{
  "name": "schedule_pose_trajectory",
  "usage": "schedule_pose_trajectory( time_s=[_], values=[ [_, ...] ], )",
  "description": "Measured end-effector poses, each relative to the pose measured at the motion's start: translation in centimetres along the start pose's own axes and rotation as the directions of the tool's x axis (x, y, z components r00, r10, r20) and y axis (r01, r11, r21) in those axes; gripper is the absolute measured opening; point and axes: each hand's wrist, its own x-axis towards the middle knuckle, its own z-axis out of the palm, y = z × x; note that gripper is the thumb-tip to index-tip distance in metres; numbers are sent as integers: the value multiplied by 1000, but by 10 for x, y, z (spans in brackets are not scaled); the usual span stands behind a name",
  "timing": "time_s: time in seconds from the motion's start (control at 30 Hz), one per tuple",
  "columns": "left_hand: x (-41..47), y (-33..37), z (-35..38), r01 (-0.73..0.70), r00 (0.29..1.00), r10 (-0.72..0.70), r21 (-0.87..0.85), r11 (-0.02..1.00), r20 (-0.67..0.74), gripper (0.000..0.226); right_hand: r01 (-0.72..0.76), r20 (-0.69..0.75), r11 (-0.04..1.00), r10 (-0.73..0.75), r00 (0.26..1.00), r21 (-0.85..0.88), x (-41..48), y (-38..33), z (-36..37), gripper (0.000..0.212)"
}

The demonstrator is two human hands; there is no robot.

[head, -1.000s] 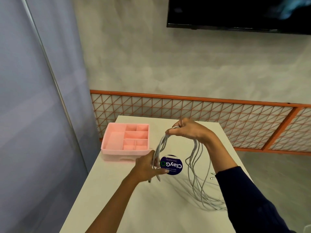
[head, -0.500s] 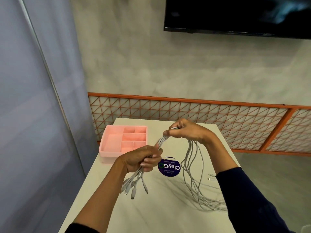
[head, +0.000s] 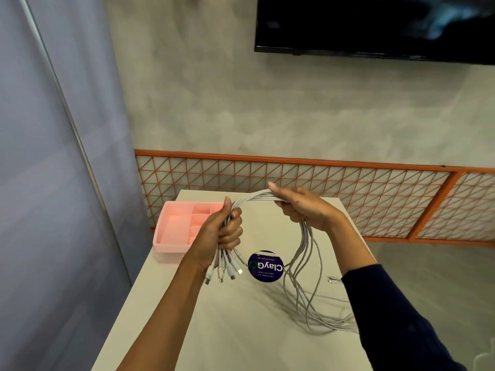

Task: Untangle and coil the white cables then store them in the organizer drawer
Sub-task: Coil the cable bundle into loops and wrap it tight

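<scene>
A bundle of white cables [head: 304, 242] arches above the counter [head: 241, 330], held in both hands. The left grip [head: 222, 234] is a closed fist round the plug ends, which poke out below it. The right grip [head: 302, 207] curls round the bundle further along; the rest hangs down and pools near the counter's right edge. A pink divided organizer [head: 168, 253] sits at the far left corner. A round blue sticker [head: 265, 266] lies mid-counter.

A dark navy long sleeve [head: 396, 317] covers the right arm [head: 345, 242] at lower right, ending above the wrist. The left forearm [head: 166, 303], lower centre, is uncovered.
</scene>
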Motion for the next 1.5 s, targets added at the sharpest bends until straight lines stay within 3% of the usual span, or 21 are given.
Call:
schedule_pose_trajectory(
  time_s=[0.17, 0.3, 0.5, 0.6, 0.67, 0.73, 0.83, 0.97, 1.1, 1.2, 1.3, 1.37, 1.5],
  values=[
    [-3, 22, 16, -77, 995, 77, -9, 997, 64, 44, 105, 183, 991, -119, 976, 81, -4, 24, 6, 25],
    [-7, 37, 17, -115, 977, 138, -142, 983, 162, 50, 50, 92, 999, -48, 995, -18, -5, 59, 15, 41],
    [-7, 40, 11, -176, 982, 178, -38, 984, 61, 55, 52, 62, 918, -82, 995, 393, -9, 97, 36, 56],
    [-8, 39, 3, -176, 984, 175, 12, 984, 30, 56, -55, 194, 803, -76, 978, 593, -8, 93, 28, 51],
    [-10, 37, 0, -179, 984, 178, 31, 983, 19, 55, -219, 385, 701, -85, 919, 679, -5, 94, 21, 48],
    [-12, 35, 0, -182, 983, 181, 37, 983, 24, 55, -359, 546, 641, -114, 830, 678, -3, 99, 18, 45],
    [-11, 34, 3, -186, 982, 184, 63, 981, 44, 54, -427, 629, 613, -150, 763, 665, -4, 109, 24, 44],
    [-8, 38, 2, -202, 979, 201, 2, 979, 33, 55, -281, 472, 541, -254, 844, 793, -13, 110, 31, 37],
    [-4, 44, 0, -255, 967, 255, -16, 967, 7, 56, -62, 213, 622, -172, 962, 780, -21, 98, 27, 47],
    [-3, 45, 1, -276, 961, 276, -21, 961, 14, 56, 94, -10, 724, -120, 993, 684, -19, 92, 30, 42],
    [-3, 47, 4, -279, 960, 279, 0, 960, 24, 55, 194, -220, 870, -101, 970, 453, -16, 88, 36, 24],
    [-3, 47, 8, -276, 961, 276, 23, 961, 24, 58, 244, -383, 937, -136, 914, 250, -10, 88, 42, 9],
    [-1, 45, 18, -276, 961, 273, 71, 959, 42, 56, 179, -656, 982, -173, 734, -59, -1, 92, 66, 23]
  ],
)
